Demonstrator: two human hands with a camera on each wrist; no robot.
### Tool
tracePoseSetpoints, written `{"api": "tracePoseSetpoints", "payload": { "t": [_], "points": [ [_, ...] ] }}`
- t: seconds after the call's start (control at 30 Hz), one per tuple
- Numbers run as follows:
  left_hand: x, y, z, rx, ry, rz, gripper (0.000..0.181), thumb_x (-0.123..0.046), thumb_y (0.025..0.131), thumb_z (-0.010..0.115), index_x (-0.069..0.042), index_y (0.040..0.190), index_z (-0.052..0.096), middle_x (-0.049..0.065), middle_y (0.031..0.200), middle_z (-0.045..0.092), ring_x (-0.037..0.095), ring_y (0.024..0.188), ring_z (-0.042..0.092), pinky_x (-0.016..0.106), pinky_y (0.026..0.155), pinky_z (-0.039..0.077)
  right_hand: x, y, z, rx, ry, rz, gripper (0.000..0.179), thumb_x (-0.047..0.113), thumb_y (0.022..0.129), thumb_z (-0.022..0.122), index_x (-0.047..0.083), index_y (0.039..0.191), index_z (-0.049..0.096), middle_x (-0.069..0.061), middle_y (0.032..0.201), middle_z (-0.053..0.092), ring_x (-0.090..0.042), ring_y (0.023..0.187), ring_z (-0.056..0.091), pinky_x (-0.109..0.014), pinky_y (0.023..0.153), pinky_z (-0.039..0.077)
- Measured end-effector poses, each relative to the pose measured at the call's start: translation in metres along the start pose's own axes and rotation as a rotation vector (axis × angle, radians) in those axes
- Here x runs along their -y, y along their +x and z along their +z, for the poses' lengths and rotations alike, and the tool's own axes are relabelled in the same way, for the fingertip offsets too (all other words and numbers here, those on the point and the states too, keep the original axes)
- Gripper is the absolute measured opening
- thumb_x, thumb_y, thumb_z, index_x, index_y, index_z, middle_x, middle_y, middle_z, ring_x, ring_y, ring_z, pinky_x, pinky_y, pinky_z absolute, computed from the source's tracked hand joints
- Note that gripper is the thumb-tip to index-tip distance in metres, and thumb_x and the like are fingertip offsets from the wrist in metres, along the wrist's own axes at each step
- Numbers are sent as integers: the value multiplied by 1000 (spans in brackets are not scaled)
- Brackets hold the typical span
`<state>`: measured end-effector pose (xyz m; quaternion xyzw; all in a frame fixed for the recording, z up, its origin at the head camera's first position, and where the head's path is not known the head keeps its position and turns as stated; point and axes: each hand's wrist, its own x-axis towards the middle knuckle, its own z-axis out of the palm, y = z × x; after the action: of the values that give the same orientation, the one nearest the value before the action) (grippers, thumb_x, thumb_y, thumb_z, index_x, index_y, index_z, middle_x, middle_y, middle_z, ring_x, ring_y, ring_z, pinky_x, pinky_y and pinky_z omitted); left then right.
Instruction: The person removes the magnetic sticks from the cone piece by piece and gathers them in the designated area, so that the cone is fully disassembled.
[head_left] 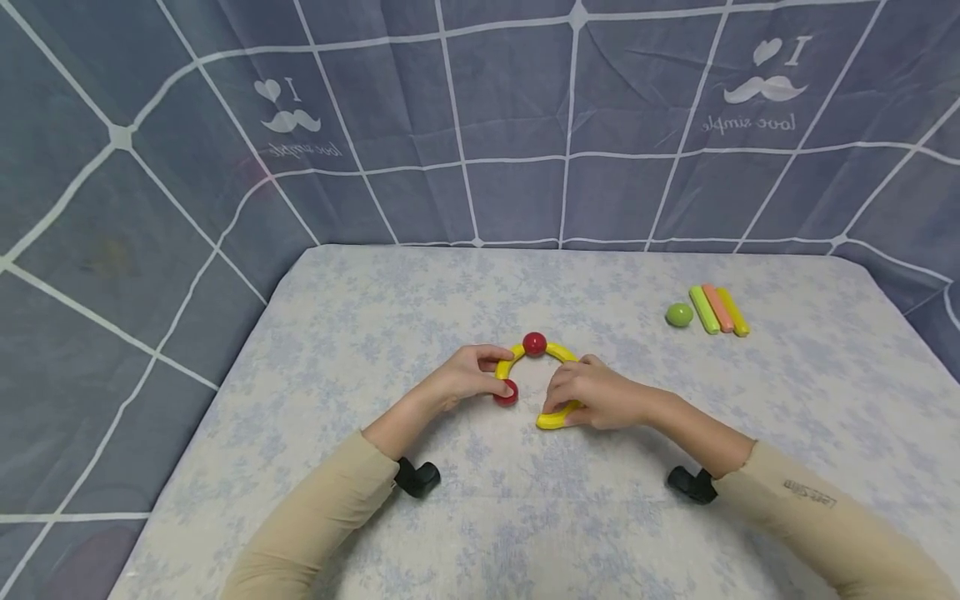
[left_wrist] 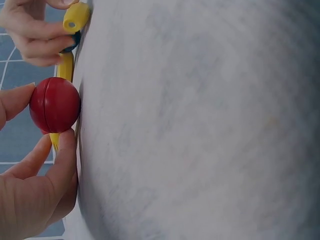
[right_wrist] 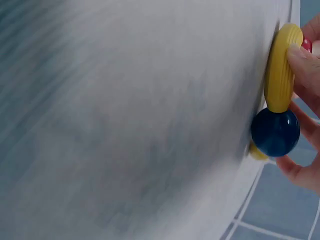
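A ring of yellow curved sticks and balls lies on the cloth, with a gap at its lower left. My left hand (head_left: 472,372) pinches the red ball (left_wrist: 55,106) at the ring's left end, thumb on one side and fingers on the other. Its fingers also lie along the left curved stick (head_left: 500,367). Another red ball (head_left: 535,343) joins that stick to the upper right curved stick (head_left: 561,352). My right hand (head_left: 596,393) grips the lower yellow curved stick (right_wrist: 280,75), whose end hole faces the left wrist view. This stick meets a blue ball (right_wrist: 275,133), hidden in the head view.
Toward the back right lie a green ball (head_left: 679,315) and three straight sticks: light green (head_left: 704,310), orange (head_left: 717,308) and yellow (head_left: 732,312). A pale floral cloth (head_left: 360,308) covers the table. Behind it hangs a blue-grey checked curtain (head_left: 517,100).
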<state>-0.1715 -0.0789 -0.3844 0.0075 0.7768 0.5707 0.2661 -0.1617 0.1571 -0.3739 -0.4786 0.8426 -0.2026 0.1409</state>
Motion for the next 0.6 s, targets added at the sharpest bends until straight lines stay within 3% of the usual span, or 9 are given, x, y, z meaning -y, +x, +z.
{"api": "tracePoseSetpoints", "payload": {
  "t": [0.33, 0.6],
  "points": [
    [-1, -3, -1, 19, 5, -14, 54, 4, 70, 74, -5, 121, 60, 12, 114, 55, 21, 95, 51, 23, 72, 48, -17, -28, -4, -177, -101, 26, 8, 25, 76, 78, 24, 82, 75, -4, 107, 56, -21, 105, 42, -48, 87, 33],
    [2, -8, -3, 37, 34, -3, 54, 3, 69, 74, -5, 121, 60, 11, 118, 55, 23, 105, 49, 25, 78, 46, -22, -33, -2, -332, -162, 133, 11, 23, 73, 80, 22, 70, 70, -6, 100, 54, -22, 88, 43, -37, 70, 34]
  ]
}}
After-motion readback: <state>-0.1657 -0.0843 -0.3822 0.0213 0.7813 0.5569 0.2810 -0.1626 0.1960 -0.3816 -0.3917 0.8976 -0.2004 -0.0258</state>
